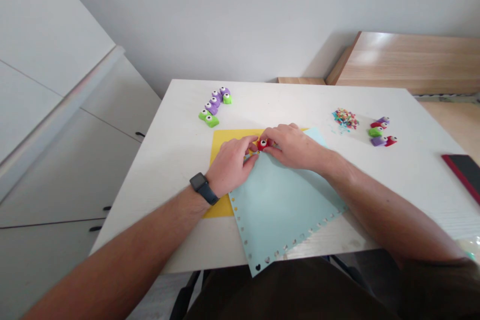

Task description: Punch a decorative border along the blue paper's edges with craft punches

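A small red hole punch with an eye decoration (263,144) sits at the upper corner of a light blue sheet (288,200). My right hand (292,145) is closed round the punch, thumb in front and fingers behind. My left hand (236,162) is just left of it, its fingertips bent at the sheet's corner, with thumb and fingers pinching the paper edge. Small star, heart and other cutouts line two edges of the blue sheet. Beneath it lies a yellow sheet (219,210).
Several purple and green punches (212,107) stand at the back left of the white table (150,175). At right are a pile of coloured paper bits (345,118) and more punches (379,132). A dark, red-edged object (465,172) lies at the far right.
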`<state>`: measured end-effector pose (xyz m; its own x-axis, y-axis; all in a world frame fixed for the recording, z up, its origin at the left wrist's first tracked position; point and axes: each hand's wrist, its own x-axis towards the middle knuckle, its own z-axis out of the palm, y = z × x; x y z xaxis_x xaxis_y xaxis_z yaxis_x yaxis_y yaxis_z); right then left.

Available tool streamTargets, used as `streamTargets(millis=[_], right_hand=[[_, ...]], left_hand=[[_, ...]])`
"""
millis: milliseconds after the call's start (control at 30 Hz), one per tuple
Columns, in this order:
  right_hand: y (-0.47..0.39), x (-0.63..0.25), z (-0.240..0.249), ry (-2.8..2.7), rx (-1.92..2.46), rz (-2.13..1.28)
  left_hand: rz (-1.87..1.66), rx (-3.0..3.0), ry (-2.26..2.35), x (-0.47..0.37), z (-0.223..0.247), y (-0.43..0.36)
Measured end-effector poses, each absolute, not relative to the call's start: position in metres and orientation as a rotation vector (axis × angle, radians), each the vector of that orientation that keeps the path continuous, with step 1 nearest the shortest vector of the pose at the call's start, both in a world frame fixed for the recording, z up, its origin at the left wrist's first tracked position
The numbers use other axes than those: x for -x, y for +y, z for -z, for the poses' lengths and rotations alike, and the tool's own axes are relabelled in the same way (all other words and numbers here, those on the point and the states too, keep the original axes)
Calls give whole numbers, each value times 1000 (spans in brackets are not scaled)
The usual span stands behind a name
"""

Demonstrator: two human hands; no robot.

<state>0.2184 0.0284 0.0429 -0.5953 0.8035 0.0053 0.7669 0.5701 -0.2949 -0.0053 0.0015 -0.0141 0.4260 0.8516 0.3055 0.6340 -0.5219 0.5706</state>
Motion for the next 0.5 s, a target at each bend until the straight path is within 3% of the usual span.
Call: streamTargets(millis=[500], right_hand=[[28,-218,-41,-2624,1353,-332]], left_hand=[[-801,-2294,1280,5,14,2]])
